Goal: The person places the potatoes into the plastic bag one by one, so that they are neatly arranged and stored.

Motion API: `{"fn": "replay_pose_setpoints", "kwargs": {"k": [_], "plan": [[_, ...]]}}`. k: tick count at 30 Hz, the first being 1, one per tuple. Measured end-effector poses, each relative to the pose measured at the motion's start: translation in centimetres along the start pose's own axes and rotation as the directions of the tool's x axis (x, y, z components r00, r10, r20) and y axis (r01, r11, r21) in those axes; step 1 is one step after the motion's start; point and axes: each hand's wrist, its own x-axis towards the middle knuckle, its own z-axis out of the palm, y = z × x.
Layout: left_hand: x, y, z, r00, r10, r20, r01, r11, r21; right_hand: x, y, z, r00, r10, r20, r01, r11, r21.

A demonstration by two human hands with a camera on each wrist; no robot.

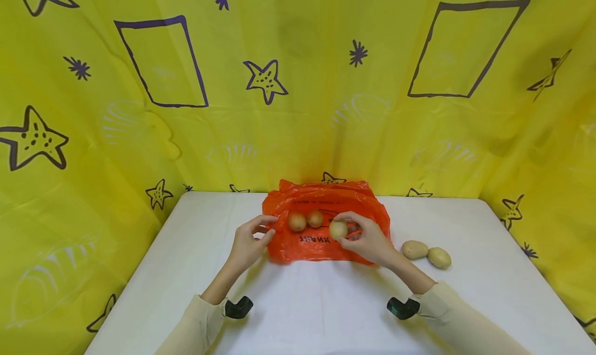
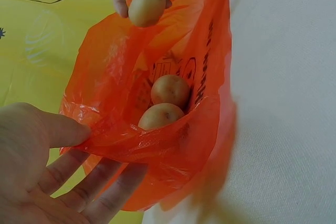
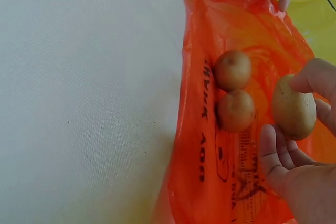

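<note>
A red plastic bag [image 1: 302, 251] with dark printing lies spread on the table, its mouth held apart. My left hand [image 1: 251, 242] pinches the bag's left edge between thumb and fingers; in the left wrist view the thumb [image 2: 71, 129] lies on top of the film and the fingers beneath. Over the right part of the bag, my right hand [image 1: 368, 239] grips a potato [image 3: 294, 107] with thumb and fingers. Inside the bag two more potatoes, a nearer one [image 2: 161, 115] and a farther one [image 2: 170, 91], sit side by side.
To the right of the bag, two potatoes [image 1: 415, 249] [image 1: 440, 258] lie close together on the white table [image 1: 316, 308]. A yellow curtain [image 1: 307, 137] with drawn stars hangs behind and at both sides. Each wrist wears a dark camera band [image 1: 239, 308].
</note>
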Motion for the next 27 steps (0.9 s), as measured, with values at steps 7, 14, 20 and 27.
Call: {"fn": "replay_pose_setpoints", "kwargs": {"k": [7,14,20,27], "plan": [[0.0,-0.1,0.0,1.0,0.007,0.0,-0.007,1.0,0.018,1.0,0.6,0.6,0.997,0.079,-0.015,-0.079,0.997,0.005],[0.0,0.1,-0.1,1.0,0.005,0.007,-0.005,0.999,0.031,1.9,1.5,1.2,0.987,0.154,-0.041,-0.154,0.988,0.001],[0.0,0.1,-0.2,1.0,-0.003,0.009,0.003,0.999,0.033,2.3,2.3,1.6,0.981,0.192,-0.039,-0.191,0.981,0.034],[0.1,0.1,-0.2,1.0,-0.001,0.007,0.0,0.999,0.036,2.9,3.0,2.1,0.97,0.24,-0.051,-0.239,0.971,0.014]]}}
